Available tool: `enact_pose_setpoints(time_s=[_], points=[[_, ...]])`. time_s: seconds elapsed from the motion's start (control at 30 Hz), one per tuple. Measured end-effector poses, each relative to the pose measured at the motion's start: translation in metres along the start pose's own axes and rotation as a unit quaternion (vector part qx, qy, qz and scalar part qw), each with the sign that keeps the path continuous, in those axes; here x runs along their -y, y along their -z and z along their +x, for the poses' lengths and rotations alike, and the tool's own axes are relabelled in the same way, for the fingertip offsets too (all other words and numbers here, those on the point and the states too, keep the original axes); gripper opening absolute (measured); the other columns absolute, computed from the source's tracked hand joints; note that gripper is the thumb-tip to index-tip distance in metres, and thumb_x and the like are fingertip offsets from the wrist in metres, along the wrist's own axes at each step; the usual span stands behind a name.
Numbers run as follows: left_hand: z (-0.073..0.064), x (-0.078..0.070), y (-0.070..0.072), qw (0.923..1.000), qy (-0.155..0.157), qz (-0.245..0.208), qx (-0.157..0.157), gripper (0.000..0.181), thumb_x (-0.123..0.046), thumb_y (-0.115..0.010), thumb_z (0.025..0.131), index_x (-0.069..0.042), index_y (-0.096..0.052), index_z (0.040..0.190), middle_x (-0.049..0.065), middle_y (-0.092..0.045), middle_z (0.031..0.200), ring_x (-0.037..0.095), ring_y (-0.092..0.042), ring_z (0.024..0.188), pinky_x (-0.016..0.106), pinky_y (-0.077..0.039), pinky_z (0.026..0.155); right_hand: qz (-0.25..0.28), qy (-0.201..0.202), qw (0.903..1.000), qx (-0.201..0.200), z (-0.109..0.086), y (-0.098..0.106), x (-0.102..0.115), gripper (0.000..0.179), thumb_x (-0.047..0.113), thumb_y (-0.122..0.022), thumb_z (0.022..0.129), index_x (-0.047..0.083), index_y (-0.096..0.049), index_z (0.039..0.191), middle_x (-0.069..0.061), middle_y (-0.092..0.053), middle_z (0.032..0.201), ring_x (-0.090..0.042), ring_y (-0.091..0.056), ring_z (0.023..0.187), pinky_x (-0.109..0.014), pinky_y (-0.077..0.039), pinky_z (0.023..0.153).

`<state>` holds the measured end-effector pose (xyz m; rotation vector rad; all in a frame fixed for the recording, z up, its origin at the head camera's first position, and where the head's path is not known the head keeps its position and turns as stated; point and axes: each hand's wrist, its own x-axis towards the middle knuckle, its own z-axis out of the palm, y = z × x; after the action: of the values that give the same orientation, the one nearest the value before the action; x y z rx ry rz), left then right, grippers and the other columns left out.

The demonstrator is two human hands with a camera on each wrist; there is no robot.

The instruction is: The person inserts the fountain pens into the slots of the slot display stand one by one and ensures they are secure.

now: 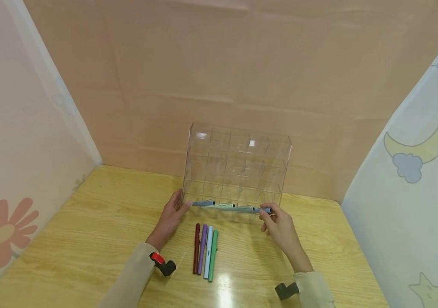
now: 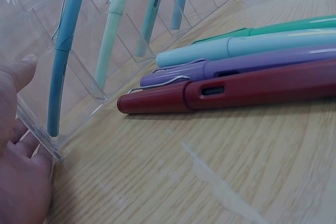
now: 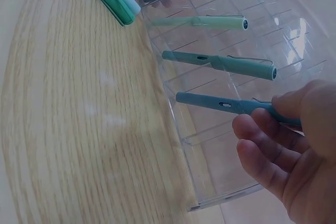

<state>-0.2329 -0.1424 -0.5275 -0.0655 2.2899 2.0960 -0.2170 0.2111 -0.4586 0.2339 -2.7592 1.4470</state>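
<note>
Head view: clear compartmented rack (image 1: 238, 167) on the table, against the back sheet, with four pens spaced along its lowest row. My right hand (image 1: 280, 226) pinches the rightmost blue pen (image 3: 205, 101) by its cap, between thumb and forefinger, the other fingers loosely bent. My left hand (image 1: 170, 216) grips the rack's left side, thumb at the front, fingers beyond the clear wall. The other blue pen (image 2: 66, 51), the pale green pen (image 3: 205, 22) and the teal pen (image 3: 226, 64) lean in their compartments.

Procedure, in my judgement: I should brace the rack with the left hand, guide the held pen by its cap, and release only once its lower end bears on the compartment floor. A sideways tug could tip the rack or knock the teal pen.

Surface: wood-grained table (image 1: 99, 239), with a bright reflection near its front. Before the rack, side by side, caps toward it, lie a dark red pen (image 1: 196, 248), a purple pen (image 1: 202, 249), a light blue pen (image 1: 208, 252) and a green pen (image 1: 213, 256).

Surroundings: creased tan back sheet (image 1: 234, 77); left panel with a pink flower (image 1: 3, 233); right panel with a yellow moon (image 1: 422, 141), cloud and star.
</note>
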Motion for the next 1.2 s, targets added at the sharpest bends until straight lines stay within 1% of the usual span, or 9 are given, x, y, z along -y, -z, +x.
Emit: enact_pose_setpoints(time_s=[0.27, 0.5, 0.7, 0.87, 1.03, 1.2], points=[[0.000, -0.004, 0.000, 1.0000, 0.004, -0.006, 0.005, 0.075, -0.031, -0.061, 0.110, -0.012, -0.021, 0.170, 0.017, -0.019, 0.179, 0.038, -0.015, 0.168, 0.054, -0.017, 0.137, 0.014, -0.014, 0.9998, 0.002, 0.001, 0.003, -0.006, 0.032, 0.025, -0.060, 0.111, 0.005, -0.064, 0.135, -0.025, -0.071, 0.110, -0.017, -0.069, 0.066, -0.023, -0.058, 0.057], [0.000, -0.004, -0.001, 1.0000, 0.001, -0.001, 0.003, 0.073, -0.031, -0.061, 0.110, -0.011, -0.023, 0.169, 0.017, -0.021, 0.179, 0.038, -0.017, 0.168, 0.055, -0.018, 0.137, 0.023, -0.028, 0.9993, 0.004, 0.000, 0.005, -0.009, 0.033, 0.026, -0.061, 0.110, 0.006, -0.064, 0.136, -0.024, -0.069, 0.108, -0.019, -0.069, 0.067, -0.026, -0.059, 0.058], [0.000, -0.002, -0.002, 1.0000, -0.004, -0.002, 0.003, 0.075, -0.031, -0.063, 0.109, -0.010, -0.023, 0.169, 0.018, -0.021, 0.179, 0.038, -0.017, 0.168, 0.054, -0.018, 0.137, 0.028, -0.037, 0.9989, 0.004, -0.001, 0.005, -0.010, 0.034, 0.023, -0.062, 0.110, 0.006, -0.062, 0.139, -0.024, -0.071, 0.109, -0.017, -0.068, 0.065, -0.026, -0.058, 0.056], [-0.001, -0.002, -0.002, 0.9999, -0.011, -0.002, 0.001, 0.072, -0.029, -0.061, 0.110, -0.009, -0.024, 0.169, 0.019, -0.022, 0.178, 0.039, -0.018, 0.167, 0.054, -0.019, 0.137, 0.035, -0.037, 0.9987, 0.005, -0.004, 0.005, -0.010, 0.038, 0.020, -0.064, 0.109, 0.006, -0.057, 0.143, -0.025, -0.071, 0.110, -0.014, -0.067, 0.064, -0.024, -0.057, 0.055], [0.000, -0.001, -0.001, 0.9999, -0.014, -0.003, -0.001, 0.072, -0.028, -0.061, 0.110, -0.010, -0.024, 0.169, 0.019, -0.023, 0.178, 0.038, -0.019, 0.167, 0.055, -0.019, 0.137, 0.031, -0.043, 0.9986, 0.001, -0.008, 0.007, -0.011, 0.042, 0.022, -0.064, 0.108, 0.008, -0.054, 0.146, -0.025, -0.069, 0.111, -0.014, -0.068, 0.065, -0.026, -0.059, 0.057], [0.000, 0.001, 0.001, 1.0000, -0.009, -0.003, 0.002, 0.074, -0.031, -0.062, 0.110, -0.011, -0.023, 0.169, 0.018, -0.023, 0.178, 0.039, -0.019, 0.167, 0.056, -0.020, 0.136, 0.028, -0.042, 0.9987, -0.005, -0.016, 0.010, -0.011, 0.045, 0.020, -0.064, 0.108, 0.007, -0.051, 0.149, -0.022, -0.069, 0.108, -0.013, -0.068, 0.065, -0.025, -0.058, 0.058]])
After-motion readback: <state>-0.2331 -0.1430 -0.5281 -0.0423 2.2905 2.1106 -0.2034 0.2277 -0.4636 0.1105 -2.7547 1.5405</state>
